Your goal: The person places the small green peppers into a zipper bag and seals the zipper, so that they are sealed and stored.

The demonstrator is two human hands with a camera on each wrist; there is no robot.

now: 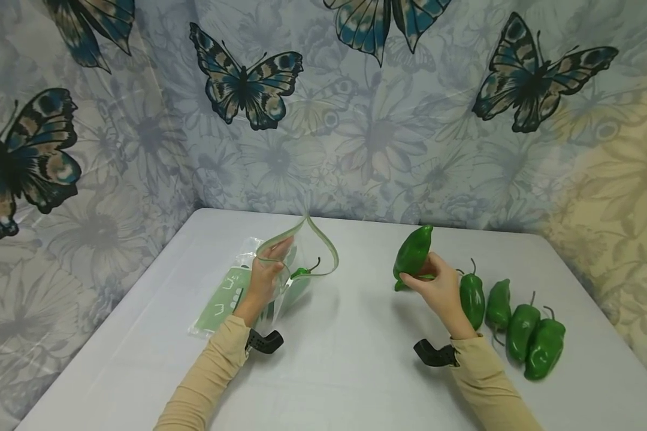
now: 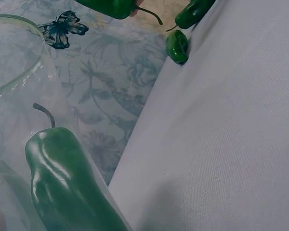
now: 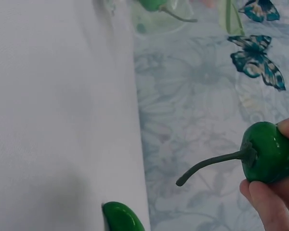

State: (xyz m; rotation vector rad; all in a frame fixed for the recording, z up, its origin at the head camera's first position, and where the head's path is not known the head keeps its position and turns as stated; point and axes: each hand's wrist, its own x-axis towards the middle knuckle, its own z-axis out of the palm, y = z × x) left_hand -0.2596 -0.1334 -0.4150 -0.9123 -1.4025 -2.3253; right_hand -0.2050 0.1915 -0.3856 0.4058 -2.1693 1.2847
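Hands: left [image 1: 266, 274] grips bag [image 1: 295, 293] | right [image 1: 441, 292], pepper [image 1: 411, 252] | pepper row [image 1: 522, 330] (whole only from head)

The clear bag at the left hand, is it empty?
No, the left wrist view shows a green pepper with its stem inside the clear bag.

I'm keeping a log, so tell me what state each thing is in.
Clear bag: mouth open
Bagged pepper: stem toward the opening
Held pepper: off the table
Other peppers: loose on the table
Green packet: lying flat
Left hand: holding the bag
Right hand: gripping the held pepper
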